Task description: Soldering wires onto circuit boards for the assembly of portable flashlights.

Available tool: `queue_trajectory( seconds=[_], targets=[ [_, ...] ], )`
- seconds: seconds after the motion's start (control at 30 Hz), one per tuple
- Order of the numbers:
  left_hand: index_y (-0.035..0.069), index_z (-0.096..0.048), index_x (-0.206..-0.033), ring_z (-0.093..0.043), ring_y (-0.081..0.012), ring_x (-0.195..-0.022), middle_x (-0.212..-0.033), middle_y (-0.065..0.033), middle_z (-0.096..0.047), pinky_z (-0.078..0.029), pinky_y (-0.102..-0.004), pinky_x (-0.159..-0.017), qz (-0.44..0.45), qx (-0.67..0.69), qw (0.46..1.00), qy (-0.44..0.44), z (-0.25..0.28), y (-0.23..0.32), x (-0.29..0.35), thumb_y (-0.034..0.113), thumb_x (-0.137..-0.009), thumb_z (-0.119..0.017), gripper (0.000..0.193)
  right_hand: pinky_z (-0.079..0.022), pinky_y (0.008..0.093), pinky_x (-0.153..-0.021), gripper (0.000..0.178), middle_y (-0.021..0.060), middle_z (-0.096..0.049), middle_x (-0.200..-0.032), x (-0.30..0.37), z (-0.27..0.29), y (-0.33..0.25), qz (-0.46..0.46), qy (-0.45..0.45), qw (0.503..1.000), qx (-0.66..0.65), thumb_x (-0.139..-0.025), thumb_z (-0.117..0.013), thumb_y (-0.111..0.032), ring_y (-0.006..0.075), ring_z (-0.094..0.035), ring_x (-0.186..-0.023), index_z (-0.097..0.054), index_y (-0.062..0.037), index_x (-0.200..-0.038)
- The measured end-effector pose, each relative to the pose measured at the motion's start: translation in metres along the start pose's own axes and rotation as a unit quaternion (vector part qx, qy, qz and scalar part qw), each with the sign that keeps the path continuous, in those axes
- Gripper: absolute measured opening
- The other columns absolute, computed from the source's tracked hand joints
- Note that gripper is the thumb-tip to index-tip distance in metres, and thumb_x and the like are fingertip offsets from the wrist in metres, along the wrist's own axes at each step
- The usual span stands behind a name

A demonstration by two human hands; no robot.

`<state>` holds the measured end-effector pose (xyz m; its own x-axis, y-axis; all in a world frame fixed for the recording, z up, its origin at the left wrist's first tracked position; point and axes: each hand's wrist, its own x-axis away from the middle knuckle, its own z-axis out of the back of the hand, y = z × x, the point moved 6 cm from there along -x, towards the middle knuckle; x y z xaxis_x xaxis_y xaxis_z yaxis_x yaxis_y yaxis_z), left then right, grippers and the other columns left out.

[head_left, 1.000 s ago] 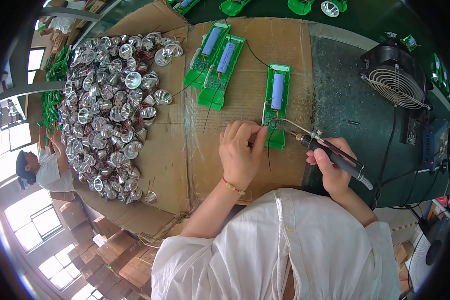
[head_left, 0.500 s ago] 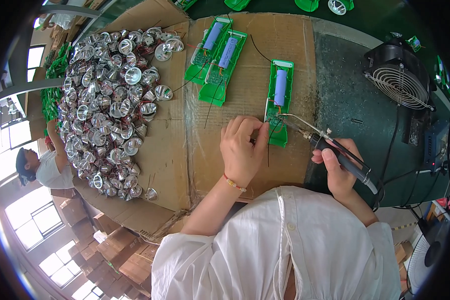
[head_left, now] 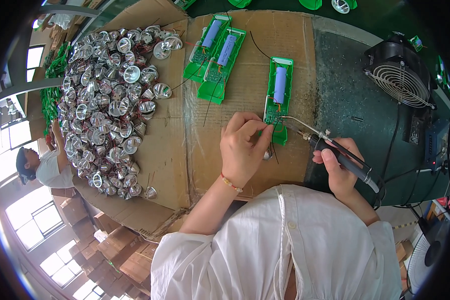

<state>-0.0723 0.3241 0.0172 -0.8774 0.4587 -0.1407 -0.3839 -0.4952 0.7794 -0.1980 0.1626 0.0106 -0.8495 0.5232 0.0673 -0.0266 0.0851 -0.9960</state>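
Note:
In my right hand is a black soldering iron, gripped like a pen; a thin curved metal tube runs along it to the tip. The tip meets the small circuit board in a green plastic housing, beneath a purple cylindrical battery. My left hand is closed in a pinch at the board's left edge; what lies between its fingertips is too small to make out. A silver reflector cup shows partly below those fingers. A loose black wire trails beside them.
Two similar green housings with batteries lie on the cardboard at the upper left. A big heap of silver reflector cups covers the left. A black fan stands right, near a blue box. Another person works at far left.
My left fingertips have shifted slightly right and down along the board, and a reflector cup now shows under them. The black wire's end has swung right. The soldering iron stays at the board.

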Motion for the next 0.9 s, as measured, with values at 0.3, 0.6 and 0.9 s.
queue_trajectory(
  seconds=[0.3, 0.6, 0.9],
  targets=[
    [0.007, -0.061, -0.068, -0.054, -0.0177, -0.061, -0.078, -0.0019, -0.056, -0.036, -0.0305, -0.064, -0.005, -0.022, 1.0, -0.002, -0.003, -0.002, 0.001, 0.011, -0.069, -0.067, 0.007, -0.051, 0.0256, -0.054, 0.017, 0.0126, -0.059, -0.071, 0.001, -0.003, -0.003, 0.022, -0.026, 0.999, 0.039, -0.081, -0.057, -0.009, 0.0143, -0.059, -0.058, -0.049, 0.0042, -0.088],
    [0.008, -0.06, -0.066, -0.053, -0.0177, -0.061, -0.077, -0.0017, -0.056, -0.036, -0.0306, -0.064, -0.004, -0.028, 1.0, 0.003, -0.002, -0.001, 0.0, 0.011, -0.069, -0.066, 0.008, -0.053, 0.0265, -0.058, 0.019, 0.0142, -0.06, -0.075, 0.004, 0.01, 0.001, 0.016, 0.031, 0.998, -0.044, -0.082, -0.058, -0.008, 0.0148, -0.06, -0.064, -0.048, 0.0049, -0.092],
    [0.007, -0.062, -0.076, -0.059, -0.0147, -0.054, -0.075, -0.0041, -0.059, -0.045, -0.0283, -0.055, 0.134, 0.102, 0.986, 0.01, 0.003, -0.003, -0.004, 0.012, -0.071, -0.066, 0.008, -0.052, 0.0256, -0.056, 0.019, 0.0139, -0.06, -0.074, -0.005, 0.032, 0.002, 0.054, 0.065, 0.996, -0.035, -0.082, -0.058, -0.009, 0.014, -0.059, -0.061, -0.049, 0.0048, -0.092]
  ],
)
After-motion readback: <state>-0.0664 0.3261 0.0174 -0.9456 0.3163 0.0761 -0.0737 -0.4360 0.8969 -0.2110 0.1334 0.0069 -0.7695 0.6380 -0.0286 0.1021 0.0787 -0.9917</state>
